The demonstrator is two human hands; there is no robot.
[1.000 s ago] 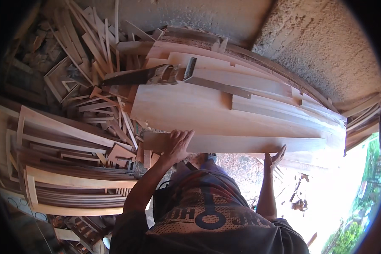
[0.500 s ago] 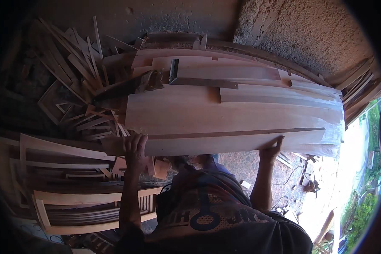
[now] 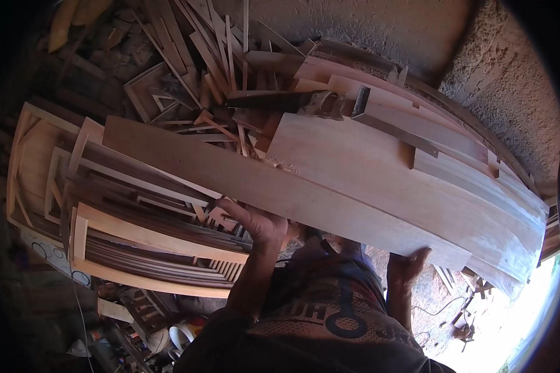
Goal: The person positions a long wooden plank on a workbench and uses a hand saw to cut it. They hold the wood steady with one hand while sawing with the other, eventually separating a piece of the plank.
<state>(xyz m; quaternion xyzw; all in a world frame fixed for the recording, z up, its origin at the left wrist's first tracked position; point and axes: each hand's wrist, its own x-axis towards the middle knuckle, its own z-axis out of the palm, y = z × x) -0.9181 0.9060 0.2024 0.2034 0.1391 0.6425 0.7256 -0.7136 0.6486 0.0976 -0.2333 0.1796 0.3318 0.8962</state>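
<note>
A long, flat wooden board (image 3: 280, 198) slants across in front of me, its left end farther away and its right end nearer. My left hand (image 3: 261, 225) grips its near edge around the middle, fingers partly under it. Toward the right end my right hand (image 3: 410, 264) holds the same edge, thumb up against it and the other fingers mostly hidden. Beneath and beyond the board lies a wide pale wooden panel (image 3: 342, 158) on the bench. A handsaw (image 3: 286, 99) and a metal try square (image 3: 398, 130) rest on the work surface past the board.
Slatted wooden frames (image 3: 155, 233) stand to my left, under the board's left end. Thin offcuts (image 3: 214, 62) are heaped at the far left. A rough wall (image 3: 504, 81) rises behind the bench. Cable (image 3: 442, 311) and scraps lie on the floor at right.
The board has shifted left and turned aslant, its left end now out over the frames. My left hand has moved from on top of its left part to the near edge. My view has swung left.
</note>
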